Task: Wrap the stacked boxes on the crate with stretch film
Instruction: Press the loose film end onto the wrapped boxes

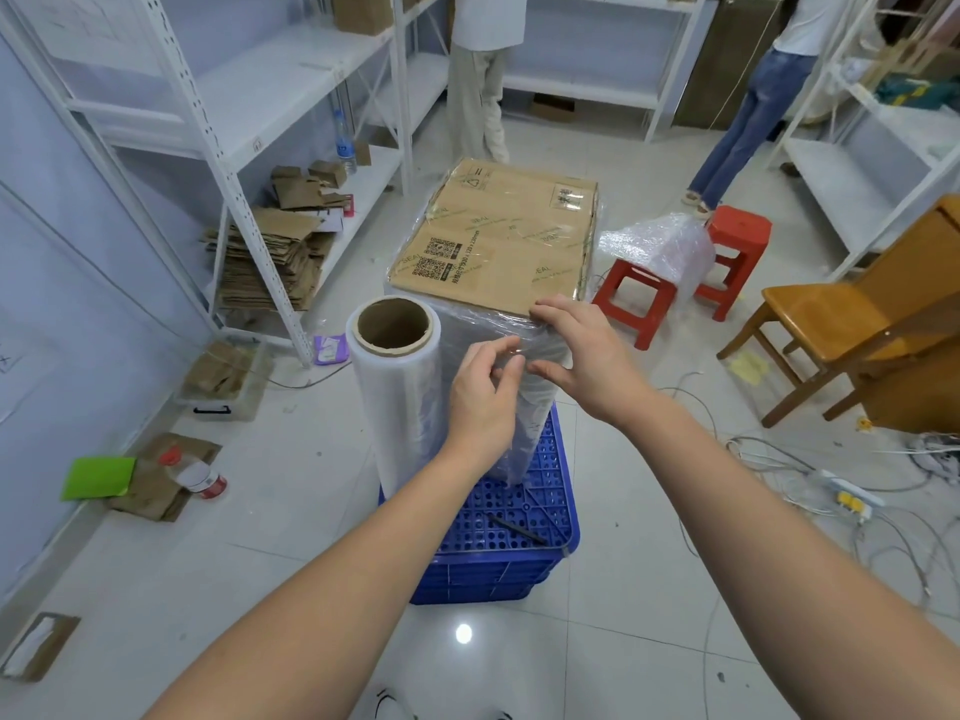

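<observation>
Fingers [501, 356] of our left hand [480, 402] pinch clear stretch film [540, 350] against the film-wrapped stacked cardboard boxes [493, 241]; our right hand [584, 350], at 3 o'clock, pinches it too. Judged thin, clingy, tear-prone: grip bunched edges.

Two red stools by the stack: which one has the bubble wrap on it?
The nearer red stool, right beside the wrapped boxes. Bubble wrap lies across its seat; the farther red stool behind it has a bare seat.

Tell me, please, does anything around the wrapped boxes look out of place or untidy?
Yes. A bottle with a red cap lies tipped on cardboard scraps on the floor at left, and loose cables with a power strip sprawl over the tiles at right. The boxes themselves sit square on the blue crate.
</observation>
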`<state>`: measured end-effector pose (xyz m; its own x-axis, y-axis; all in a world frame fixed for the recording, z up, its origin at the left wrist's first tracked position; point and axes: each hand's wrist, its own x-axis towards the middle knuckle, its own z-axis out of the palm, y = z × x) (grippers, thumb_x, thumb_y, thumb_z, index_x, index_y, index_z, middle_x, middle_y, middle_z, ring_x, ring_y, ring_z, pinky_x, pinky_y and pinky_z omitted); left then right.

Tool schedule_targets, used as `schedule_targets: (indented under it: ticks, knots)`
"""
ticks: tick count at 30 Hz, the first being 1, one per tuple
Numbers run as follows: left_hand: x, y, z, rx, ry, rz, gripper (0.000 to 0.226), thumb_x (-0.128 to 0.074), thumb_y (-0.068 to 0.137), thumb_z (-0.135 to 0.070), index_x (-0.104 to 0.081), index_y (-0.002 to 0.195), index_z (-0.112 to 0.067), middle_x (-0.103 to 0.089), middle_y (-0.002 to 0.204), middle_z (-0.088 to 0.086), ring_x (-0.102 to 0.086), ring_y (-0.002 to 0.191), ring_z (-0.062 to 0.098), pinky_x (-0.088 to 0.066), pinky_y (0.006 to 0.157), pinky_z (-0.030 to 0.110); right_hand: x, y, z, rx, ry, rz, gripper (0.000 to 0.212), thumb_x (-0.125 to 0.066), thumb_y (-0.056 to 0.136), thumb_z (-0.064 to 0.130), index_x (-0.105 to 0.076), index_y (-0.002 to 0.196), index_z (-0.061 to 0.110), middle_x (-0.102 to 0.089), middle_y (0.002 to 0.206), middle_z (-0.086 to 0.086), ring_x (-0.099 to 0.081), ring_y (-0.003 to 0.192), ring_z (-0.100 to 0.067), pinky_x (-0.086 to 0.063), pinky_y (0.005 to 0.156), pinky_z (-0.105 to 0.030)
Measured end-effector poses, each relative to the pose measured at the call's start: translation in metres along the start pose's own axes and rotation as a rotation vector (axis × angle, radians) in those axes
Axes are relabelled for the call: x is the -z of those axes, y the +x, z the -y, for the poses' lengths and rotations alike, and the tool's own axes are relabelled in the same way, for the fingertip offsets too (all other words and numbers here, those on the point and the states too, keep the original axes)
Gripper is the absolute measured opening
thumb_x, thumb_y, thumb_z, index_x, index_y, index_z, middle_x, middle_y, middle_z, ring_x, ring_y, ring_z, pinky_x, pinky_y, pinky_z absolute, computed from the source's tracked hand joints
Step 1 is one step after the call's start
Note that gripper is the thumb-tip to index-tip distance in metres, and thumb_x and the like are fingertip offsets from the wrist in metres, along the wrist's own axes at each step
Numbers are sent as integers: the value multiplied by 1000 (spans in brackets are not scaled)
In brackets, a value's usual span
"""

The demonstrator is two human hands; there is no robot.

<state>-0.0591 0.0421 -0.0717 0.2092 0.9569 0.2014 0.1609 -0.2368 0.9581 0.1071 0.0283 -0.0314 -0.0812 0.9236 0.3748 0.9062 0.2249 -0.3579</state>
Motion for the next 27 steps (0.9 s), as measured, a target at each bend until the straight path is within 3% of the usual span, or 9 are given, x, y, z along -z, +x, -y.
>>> schedule_targets:
  ticks: [6,11,16,21,27]
  knots:
    - [-2,2,4,-45,62,-62,25,-56,105,-16,-71,125,-23,-63,115,-18,-58,118,10,-49,104,38,2,0,-1,-6,13,22,66,-78,82,29,-51,139,13,-48,142,0,-39,132,-21,-31,113,-34]
    - [-2,1,8,-68,152,-65,30,-54,104,-16,-68,130,-24,-65,125,-10,-55,120,13,-45,107,46,1,-1,-1,-8,14,18,64,-78,82,28,-51,138,14,-49,142,0,-39,132,-21,-31,112,-34]
    - [0,-4,5,-144,214,-65,36,-51,102,-20,-66,135,-22,-64,129,-7,-54,122,15,-44,107,43,1,-1,-1,-12,11,13,63,-78,82,27,-51,138,14,-49,142,0,-38,133,-20,-30,112,-34]
    - [0,-2,2,-159,144,-111,32,-56,103,-9,-70,131,-15,-64,125,-6,-58,119,8,-48,105,32,0,0,-2,-9,14,4,63,-78,82,28,-52,137,14,-50,141,-1,-40,132,-21,-31,112,-35]
    - [-3,4,-10,-84,2,-197,21,-67,98,-7,-76,113,-17,-67,105,-11,-64,98,2,-50,87,16,0,0,-2,1,15,0,62,-79,82,29,-53,136,14,-50,139,0,-44,125,-22,-35,107,-34]
